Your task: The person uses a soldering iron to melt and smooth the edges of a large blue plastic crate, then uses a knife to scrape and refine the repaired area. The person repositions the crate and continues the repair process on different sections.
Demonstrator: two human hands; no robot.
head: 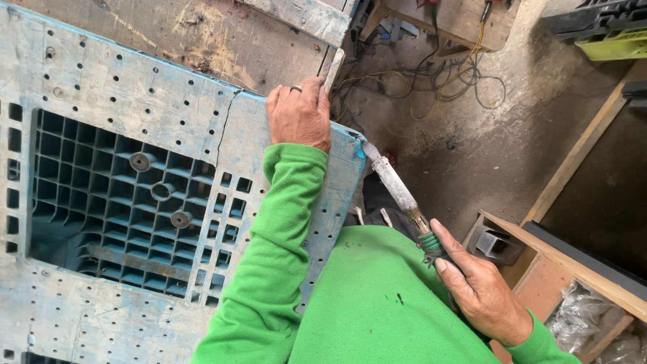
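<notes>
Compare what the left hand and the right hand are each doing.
The left hand lies on the blue plastic pallet, pressing a thin flat strip at its edge; the right hand grips a metal-barrelled tool whose tip meets the pallet's corner. The left wears a ring; the right shows none. Both have green sleeves.

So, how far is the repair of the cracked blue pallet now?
Nothing looks finished: the crack in the blue plastic pallet is open along its visible length. In hand: the left hand presses on the pallet edge holding a thin strip, and the right hand holds a heating tool with its tip at the pallet corner. The crack is left to close.
</notes>
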